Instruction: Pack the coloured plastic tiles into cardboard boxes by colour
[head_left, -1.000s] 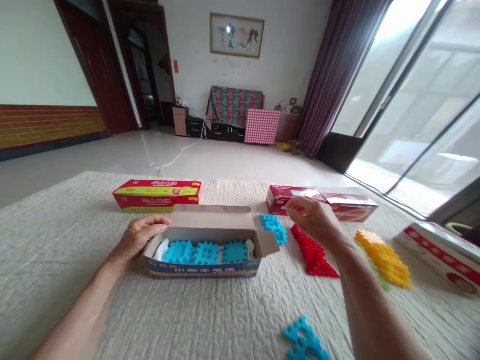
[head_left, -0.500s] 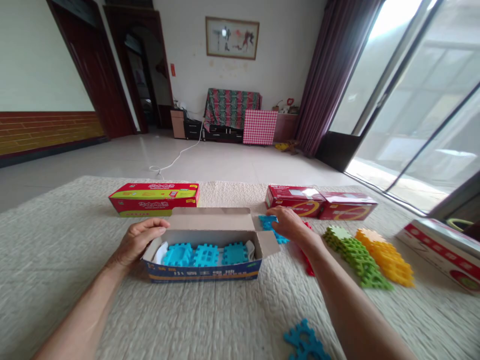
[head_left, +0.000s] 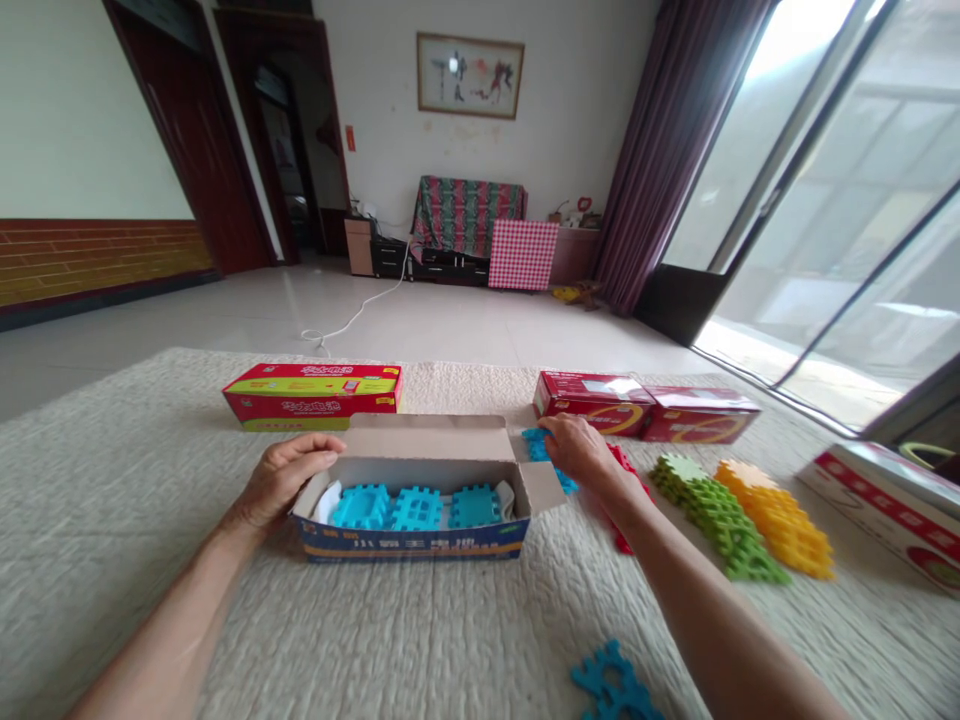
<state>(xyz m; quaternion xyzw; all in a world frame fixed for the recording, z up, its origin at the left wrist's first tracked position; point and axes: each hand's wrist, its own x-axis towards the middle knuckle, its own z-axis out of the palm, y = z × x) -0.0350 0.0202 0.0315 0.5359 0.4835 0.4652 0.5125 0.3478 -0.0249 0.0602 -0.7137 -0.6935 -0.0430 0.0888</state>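
Observation:
An open blue cardboard box [head_left: 412, 541] stands on the mat, its lid flap [head_left: 427, 437] raised at the back. Several light-blue interlocking plastic blocks [head_left: 417, 508] lie in a row inside it. My left hand [head_left: 289, 478] pinches the flap at the box's left end. To the right of the box, my right hand [head_left: 576, 448] reaches down with curled fingers onto blue interlocking pieces [head_left: 537, 447]; the hand partly covers them. Beneath my right forearm lie red pieces [head_left: 624, 460], partly hidden. Nearer me is a loose blue piece [head_left: 613, 682].
Green pieces [head_left: 720, 515] and yellow pieces [head_left: 776, 515] lie in rows at the right. A red and yellow-green box [head_left: 315, 397] and two dark red boxes [head_left: 701, 413] stand behind. At the far right is a white and red box [head_left: 885, 510]. Everything rests on a cream mat [head_left: 360, 640].
The view has shifted slightly. My right hand's fingers have drawn closer over the blue pieces. My left hand stays at the box's left end, and the box has not visibly moved.

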